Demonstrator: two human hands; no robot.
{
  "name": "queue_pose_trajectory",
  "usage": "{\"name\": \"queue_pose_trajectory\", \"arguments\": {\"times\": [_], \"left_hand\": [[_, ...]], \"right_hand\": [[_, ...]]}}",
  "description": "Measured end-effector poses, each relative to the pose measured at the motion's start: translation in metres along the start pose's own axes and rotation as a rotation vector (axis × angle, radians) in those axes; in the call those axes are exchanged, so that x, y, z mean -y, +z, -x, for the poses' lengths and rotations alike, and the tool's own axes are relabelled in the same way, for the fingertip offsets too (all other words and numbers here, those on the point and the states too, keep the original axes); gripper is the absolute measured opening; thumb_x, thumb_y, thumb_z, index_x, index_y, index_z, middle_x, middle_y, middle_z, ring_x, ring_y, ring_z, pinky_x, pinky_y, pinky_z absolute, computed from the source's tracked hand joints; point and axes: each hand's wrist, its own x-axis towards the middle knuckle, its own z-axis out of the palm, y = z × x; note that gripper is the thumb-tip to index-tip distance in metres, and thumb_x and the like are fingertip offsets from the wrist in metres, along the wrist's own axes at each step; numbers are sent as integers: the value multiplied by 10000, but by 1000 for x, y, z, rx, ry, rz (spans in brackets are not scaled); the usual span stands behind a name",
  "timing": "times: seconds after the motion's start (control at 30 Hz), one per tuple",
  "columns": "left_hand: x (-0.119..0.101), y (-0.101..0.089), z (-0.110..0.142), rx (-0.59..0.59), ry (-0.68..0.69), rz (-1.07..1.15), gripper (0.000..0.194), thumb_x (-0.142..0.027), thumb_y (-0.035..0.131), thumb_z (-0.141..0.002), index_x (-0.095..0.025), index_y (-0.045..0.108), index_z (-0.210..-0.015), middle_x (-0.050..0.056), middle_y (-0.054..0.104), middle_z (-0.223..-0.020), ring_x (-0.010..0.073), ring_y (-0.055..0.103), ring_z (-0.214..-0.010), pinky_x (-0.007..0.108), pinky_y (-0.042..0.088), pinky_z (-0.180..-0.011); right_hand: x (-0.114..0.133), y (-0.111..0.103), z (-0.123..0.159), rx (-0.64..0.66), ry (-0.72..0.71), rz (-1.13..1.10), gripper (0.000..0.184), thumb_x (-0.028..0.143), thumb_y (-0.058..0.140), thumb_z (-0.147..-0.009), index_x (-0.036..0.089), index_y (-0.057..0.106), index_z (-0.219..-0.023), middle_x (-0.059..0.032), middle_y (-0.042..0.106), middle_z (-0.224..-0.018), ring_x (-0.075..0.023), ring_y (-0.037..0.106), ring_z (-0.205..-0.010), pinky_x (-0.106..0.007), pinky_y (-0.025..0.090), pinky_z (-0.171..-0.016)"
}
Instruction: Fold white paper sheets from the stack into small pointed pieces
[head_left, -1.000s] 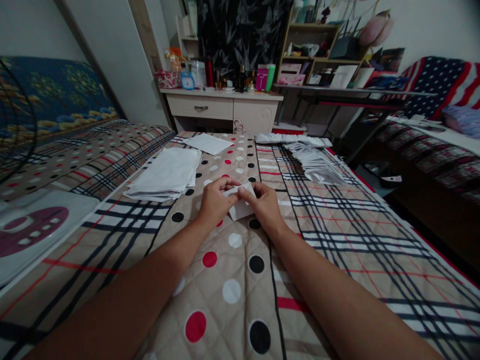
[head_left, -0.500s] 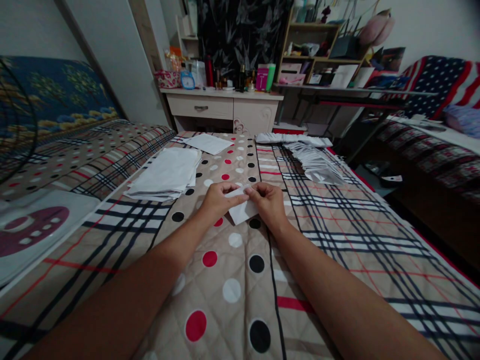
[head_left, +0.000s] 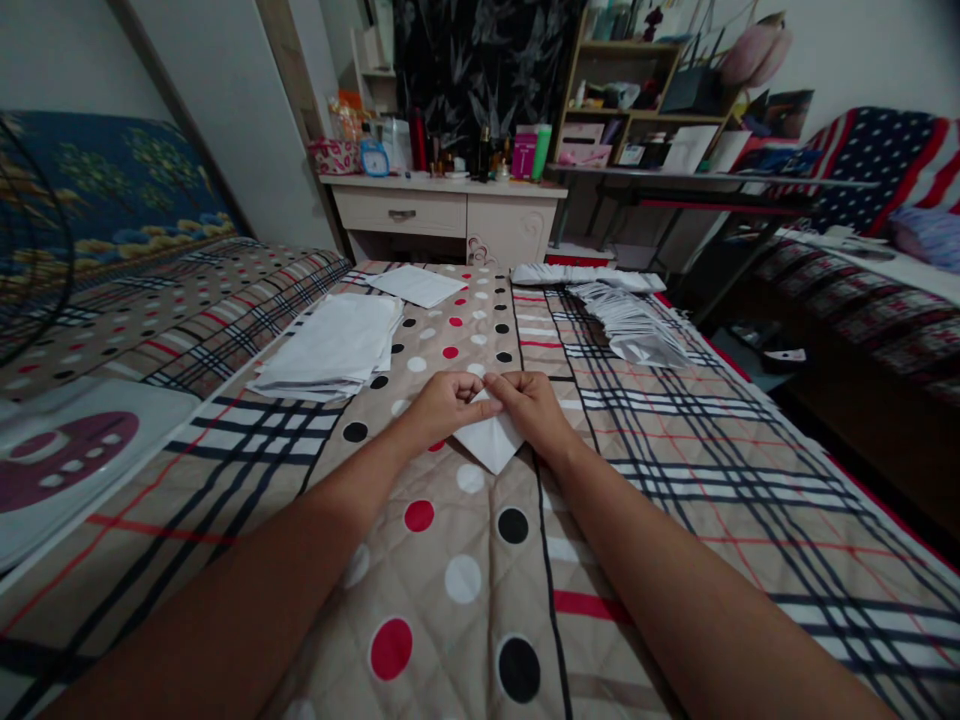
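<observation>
Between my two hands is a small piece of folded white paper (head_left: 491,443), its pointed corner turned toward me above the polka-dot strip of the bedspread (head_left: 450,640). My left hand (head_left: 446,408) pinches its left side, thumb stretched across the top. My right hand (head_left: 529,405) grips the far right part, fingers curled and meeting the left fingertips. The paper's far edge is hidden under my fingers. To the left lies a stack of white paper sheets (head_left: 330,345), with a smaller white sheet (head_left: 417,286) beyond it.
On the right sit a fanned row of folded white papers (head_left: 630,325) and a long white bundle (head_left: 585,278). A white plastic package with a purple print (head_left: 75,450) rests at the left. A white dresser (head_left: 435,215) stands past the bed's far end.
The paper has turned so that its corner points toward me, and more of it shows. Both hands have shifted slightly nearer, their fingertips coming together.
</observation>
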Motion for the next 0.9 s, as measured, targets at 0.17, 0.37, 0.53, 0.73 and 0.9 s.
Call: {"name": "queue_pose_trajectory", "arguments": {"times": [0.17,0.37,0.53,0.73,0.9], "left_hand": [[0,-2,2,44,-37,116,377,-438,793,-631,-147,586,-750,-22,583,-634,96,525,-524,205,362,-481],[-1,-9,0,-117,5,239,313,-392,746,-646,-160,536,-631,-43,511,-549,79,451,-467,207,311,-454],[4,-16,-4,-261,24,188,325,-431,690,-694,-164,530,-600,-33,494,-520,92,431,-448,225,302,-430],[12,-17,-9,-360,187,-6,362,-498,596,-822,-148,652,-892,28,666,-786,137,589,-675,229,443,-593],[12,-16,-12,-299,225,-12,509,-301,773,-648,-147,586,-1096,86,693,-1009,189,663,-871,267,524,-720]], "right_hand": [[4,3,5,136,99,-248,470,608,663,-713,172,535,-595,20,503,-535,-81,396,-446,-220,264,-429],[6,4,6,186,29,-198,457,590,671,-745,155,575,-645,23,494,-572,-81,389,-500,-222,255,-456],[4,2,2,205,-24,-125,375,503,686,-751,154,585,-656,44,454,-565,-74,346,-497,-229,236,-460],[2,1,-1,24,-28,-62,311,452,636,-764,173,574,-642,40,472,-547,-86,379,-469,-230,281,-450],[-5,-2,-5,-81,-56,-23,273,422,616,-779,156,650,-826,0,601,-677,-116,499,-555,-237,392,-511]]}}
